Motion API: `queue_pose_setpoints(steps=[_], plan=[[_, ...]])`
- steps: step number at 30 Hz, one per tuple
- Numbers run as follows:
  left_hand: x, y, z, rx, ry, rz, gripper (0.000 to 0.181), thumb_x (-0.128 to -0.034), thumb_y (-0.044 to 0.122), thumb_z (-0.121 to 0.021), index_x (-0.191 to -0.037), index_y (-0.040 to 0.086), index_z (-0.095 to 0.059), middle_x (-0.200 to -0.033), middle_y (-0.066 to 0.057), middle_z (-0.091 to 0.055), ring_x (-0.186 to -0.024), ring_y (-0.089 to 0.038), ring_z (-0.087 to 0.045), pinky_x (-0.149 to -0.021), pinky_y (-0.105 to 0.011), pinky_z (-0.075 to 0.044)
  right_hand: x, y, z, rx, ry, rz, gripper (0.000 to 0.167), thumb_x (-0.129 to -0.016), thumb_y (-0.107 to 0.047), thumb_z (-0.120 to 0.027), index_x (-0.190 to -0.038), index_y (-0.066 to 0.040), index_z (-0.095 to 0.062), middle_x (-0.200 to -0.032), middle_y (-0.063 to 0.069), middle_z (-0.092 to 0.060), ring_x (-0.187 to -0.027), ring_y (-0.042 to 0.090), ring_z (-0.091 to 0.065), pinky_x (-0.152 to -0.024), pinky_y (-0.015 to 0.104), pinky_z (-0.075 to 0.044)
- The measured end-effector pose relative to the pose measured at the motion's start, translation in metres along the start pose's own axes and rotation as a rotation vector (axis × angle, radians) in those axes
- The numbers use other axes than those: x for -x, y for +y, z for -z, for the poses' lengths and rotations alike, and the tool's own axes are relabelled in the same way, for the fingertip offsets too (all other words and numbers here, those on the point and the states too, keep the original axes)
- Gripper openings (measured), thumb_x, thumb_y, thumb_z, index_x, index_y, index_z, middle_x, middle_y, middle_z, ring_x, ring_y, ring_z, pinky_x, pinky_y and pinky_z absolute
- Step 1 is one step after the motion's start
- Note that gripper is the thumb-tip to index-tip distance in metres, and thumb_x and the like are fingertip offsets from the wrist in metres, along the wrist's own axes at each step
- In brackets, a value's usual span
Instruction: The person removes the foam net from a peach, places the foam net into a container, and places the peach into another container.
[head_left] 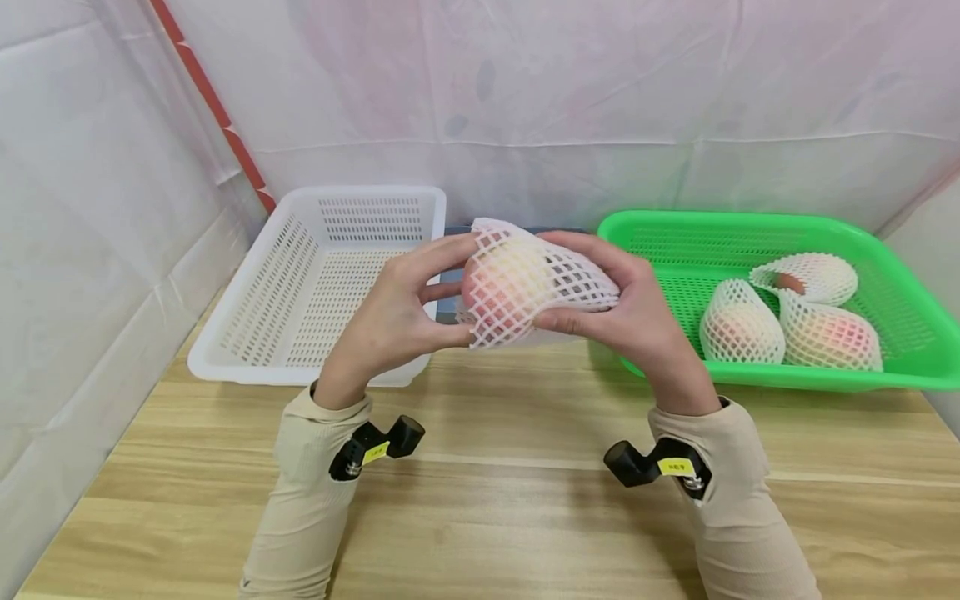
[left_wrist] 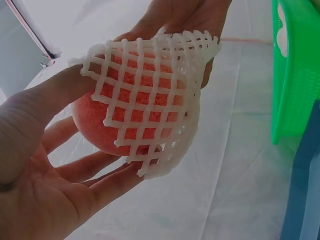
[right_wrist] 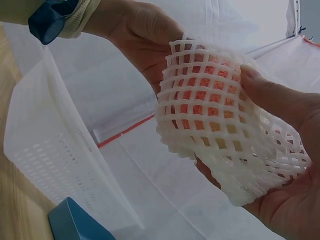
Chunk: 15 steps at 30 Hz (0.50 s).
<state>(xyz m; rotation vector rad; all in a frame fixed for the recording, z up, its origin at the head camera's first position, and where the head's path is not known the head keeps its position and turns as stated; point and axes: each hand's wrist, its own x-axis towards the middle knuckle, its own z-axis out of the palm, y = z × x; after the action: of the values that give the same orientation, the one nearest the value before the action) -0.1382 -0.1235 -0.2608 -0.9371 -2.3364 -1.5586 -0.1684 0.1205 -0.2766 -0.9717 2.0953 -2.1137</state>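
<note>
A red-and-yellow apple (head_left: 504, 287) is held up above the table between both hands, partly inside a white foam net (head_left: 588, 282). My left hand (head_left: 401, 304) holds the net's wide rim on the apple's left side. In the left wrist view, its thumb tucks under the mesh edge, and bare red skin (left_wrist: 97, 125) shows below the rim. My right hand (head_left: 637, 304) grips the gathered, narrower end of the net. The right wrist view shows its thumb (right_wrist: 270, 92) pressing the mesh against the fruit.
To the left stands a white slotted basket (head_left: 315, 196) with nothing visible in it. A green basket (head_left: 780, 379) on the right contains several netted fruits (head_left: 742, 325). Behind the hands, a blue object (head_left: 450, 307) is mostly hidden. All stand on a wooden table (head_left: 495, 500) before white sheeting.
</note>
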Motion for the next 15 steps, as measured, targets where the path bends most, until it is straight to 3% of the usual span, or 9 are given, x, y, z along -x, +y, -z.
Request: queue_pose_setpoints(steps=[5,15], plan=[[0.0008,0.0007,0.0007,-0.018,0.002,-0.007,0.067,-0.0668,-0.01,-0.078,-0.129,-0.006,-0.055,-0.139,-0.016,-0.05,-0.124,-0.024,-0.05,-0.091,-0.029,-0.052,0.0005,0.0007,0.0004,-0.026,0.027,-0.011,0.06,-0.07,0.003,-0.083,-0.126,-0.009,-0.064,-0.115,0.013,-0.062,-0.086,0.018,-0.058,-0.068,0.021,-0.051],[0.0004,0.0009,0.0018,-0.071,-0.014,-0.021,0.068,-0.0651,-0.007,-0.078,-0.129,-0.005,-0.055,-0.138,-0.016,-0.049,-0.122,-0.024,-0.051,-0.088,-0.03,-0.054,0.0,0.0033,-0.0003,0.035,0.082,-0.03,0.053,-0.069,0.002,-0.084,-0.118,-0.009,-0.069,-0.107,0.008,-0.067,-0.084,0.016,-0.058,-0.066,0.021,-0.05]])
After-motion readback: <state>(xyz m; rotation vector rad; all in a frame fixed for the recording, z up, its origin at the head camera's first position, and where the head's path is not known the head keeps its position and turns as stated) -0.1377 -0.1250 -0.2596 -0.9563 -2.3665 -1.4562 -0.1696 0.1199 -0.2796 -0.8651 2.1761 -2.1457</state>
